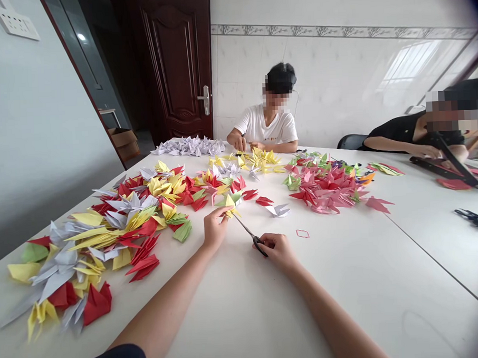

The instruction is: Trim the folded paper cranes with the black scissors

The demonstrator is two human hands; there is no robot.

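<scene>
In the middle of the table, my left hand [215, 228] pinches a yellow folded paper flower [231, 204] between thumb and fingers. Scissors [246, 229] with dark handles are gripped in my right hand [278, 249], the thin metal blades pointing up and left. Their tips meet the lower part of the yellow paper; whether the blades are apart there is too small to tell. Just beyond my hands lie a white folded paper piece [279, 211] and a small red one [264, 201].
A large pile of red, yellow and white folded paper [133, 215] covers the left side. Pink pieces [326, 188] lie right, white ones [190, 146] at the far edge. A person in white [268, 127] sits opposite; another in black [411, 129] works beside a black lever tool [456, 161].
</scene>
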